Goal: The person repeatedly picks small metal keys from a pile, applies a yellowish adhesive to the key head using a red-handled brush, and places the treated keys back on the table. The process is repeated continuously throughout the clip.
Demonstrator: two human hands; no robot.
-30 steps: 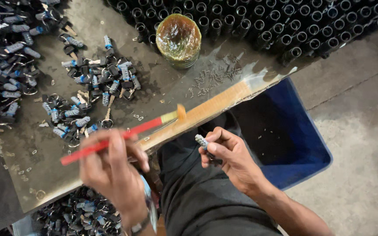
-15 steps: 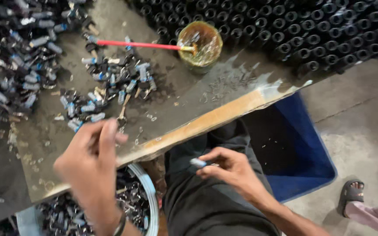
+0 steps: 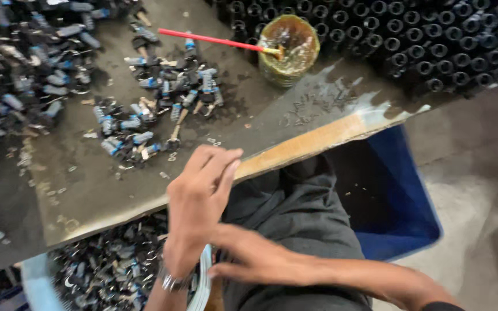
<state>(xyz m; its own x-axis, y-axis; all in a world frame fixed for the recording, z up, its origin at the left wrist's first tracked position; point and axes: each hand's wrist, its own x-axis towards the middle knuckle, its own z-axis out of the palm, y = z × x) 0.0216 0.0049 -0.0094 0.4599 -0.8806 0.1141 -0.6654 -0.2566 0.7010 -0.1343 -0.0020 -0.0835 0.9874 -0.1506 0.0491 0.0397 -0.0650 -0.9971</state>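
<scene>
Head view is showing left hand point(image 3: 200, 198) hovering, fingers loose, empty, over surface point(image 3: 145, 190) edge, right hand point(image 3: 249, 259) reaching toward parts bin point(image 3: 110, 270), grip unclear; blind reach probably risking spills.

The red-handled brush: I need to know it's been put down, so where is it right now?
In the head view the red-handled brush lies at the top centre, its tip in the yellowish pot by the black tubes, away from both hands.

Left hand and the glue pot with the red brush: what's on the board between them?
Head view: between the left hand and the glue pot lies bare, stained board, with only small scraps. The cluster of small blue-and-black parts sits off to the side.
</scene>
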